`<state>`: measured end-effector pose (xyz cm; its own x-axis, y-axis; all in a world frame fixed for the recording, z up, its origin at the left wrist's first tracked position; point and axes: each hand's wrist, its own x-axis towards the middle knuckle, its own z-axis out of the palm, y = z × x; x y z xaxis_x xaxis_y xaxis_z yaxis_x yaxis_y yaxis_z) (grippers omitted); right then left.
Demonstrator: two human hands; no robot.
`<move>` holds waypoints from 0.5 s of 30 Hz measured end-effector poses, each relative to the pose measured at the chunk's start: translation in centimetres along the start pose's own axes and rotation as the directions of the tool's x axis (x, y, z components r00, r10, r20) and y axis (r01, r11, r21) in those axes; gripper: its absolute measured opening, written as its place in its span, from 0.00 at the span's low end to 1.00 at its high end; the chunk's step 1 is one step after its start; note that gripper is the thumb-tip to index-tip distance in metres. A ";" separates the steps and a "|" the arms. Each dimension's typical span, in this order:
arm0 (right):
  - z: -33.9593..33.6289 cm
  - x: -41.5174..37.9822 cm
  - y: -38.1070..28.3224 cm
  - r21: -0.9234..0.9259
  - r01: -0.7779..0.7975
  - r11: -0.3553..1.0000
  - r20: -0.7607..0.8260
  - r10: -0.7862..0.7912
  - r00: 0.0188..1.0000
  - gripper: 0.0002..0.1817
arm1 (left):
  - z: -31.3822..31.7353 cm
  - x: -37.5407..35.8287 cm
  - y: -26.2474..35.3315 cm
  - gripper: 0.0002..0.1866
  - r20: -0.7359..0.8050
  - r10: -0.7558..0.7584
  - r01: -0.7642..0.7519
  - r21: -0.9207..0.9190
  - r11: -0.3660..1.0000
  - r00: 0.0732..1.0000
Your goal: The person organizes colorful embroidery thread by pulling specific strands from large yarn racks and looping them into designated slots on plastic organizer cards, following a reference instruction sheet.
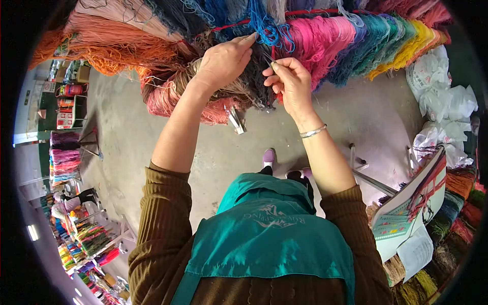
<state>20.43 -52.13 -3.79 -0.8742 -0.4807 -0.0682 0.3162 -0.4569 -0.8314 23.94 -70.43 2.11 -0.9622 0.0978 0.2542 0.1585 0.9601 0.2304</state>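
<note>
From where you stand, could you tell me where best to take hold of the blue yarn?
Pinch the blue yarn at its loose curly end hanging below the red cord, coming from underneath beside the left hand; higher up it is packed among neighbouring bundles.

A yarn or weaving workshop is shown: hanks of dyed yarn [325,40] in many colours are hung overhead, more yarn racks [86,239] are ranged along a bare concrete floor [366,112], and a pattern chart [406,213] is propped nearby.
</note>
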 end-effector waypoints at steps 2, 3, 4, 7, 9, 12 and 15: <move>0.0 0.0 0.0 -0.027 0.011 1.000 0.009 -0.010 1.000 0.03 | -0.1 0.0 0.1 0.24 0.007 -0.006 0.006 0.000 1.000 1.000; 0.0 0.0 0.0 -0.040 0.015 0.999 0.014 -0.015 1.000 0.03 | -0.1 0.0 0.1 0.24 0.012 -0.010 0.010 0.001 1.000 1.000; 0.0 -0.1 0.0 -0.041 0.024 0.999 0.014 -0.024 1.000 0.03 | -0.1 0.0 0.2 0.24 0.017 -0.015 0.015 0.002 1.000 1.000; 0.1 -0.1 0.0 -0.056 0.044 0.997 0.018 -0.043 0.999 0.03 | 0.0 0.0 0.2 0.23 0.022 -0.022 0.021 0.022 1.000 1.000; -0.1 -0.1 0.0 -0.078 0.050 0.996 0.019 -0.049 0.999 0.03 | 0.0 0.0 0.2 0.23 0.022 -0.028 0.027 0.026 0.999 0.999; 0.1 -0.1 -0.3 -0.106 0.021 0.994 0.000 -0.021 1.000 0.03 | 0.0 0.0 0.3 0.23 0.019 -0.028 0.027 0.035 0.999 0.999; 0.1 0.0 -0.3 -0.156 0.030 0.987 0.005 -0.029 1.000 0.03 | 0.0 0.0 0.2 0.23 0.009 -0.032 0.031 0.045 0.999 0.999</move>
<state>20.36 -52.13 -3.49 -0.8812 -0.4710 -0.0410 0.2288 -0.3489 -0.9088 24.01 -70.21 2.17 -0.9688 0.0700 0.2380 0.1185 0.9734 0.1960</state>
